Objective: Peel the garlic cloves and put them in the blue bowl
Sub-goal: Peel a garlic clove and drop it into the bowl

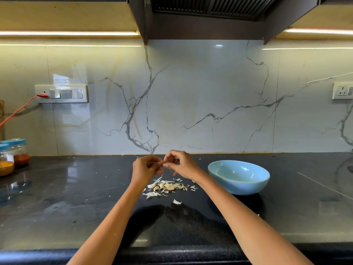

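Garlic clove mostly hidden, pinched between curled fingers of left hand and right hand, above black counter. Blue bowl at 3 o'clock of hands; inside partly hidden. Skin pile at 6 o'clock. Spice jars cut off at 9 o'clock; no legible labels.

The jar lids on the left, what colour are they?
Blue jar lids, seen in the head view.

Left hand and right hand pinching one garlic clove above peel pile, blue bowl right, dark counter
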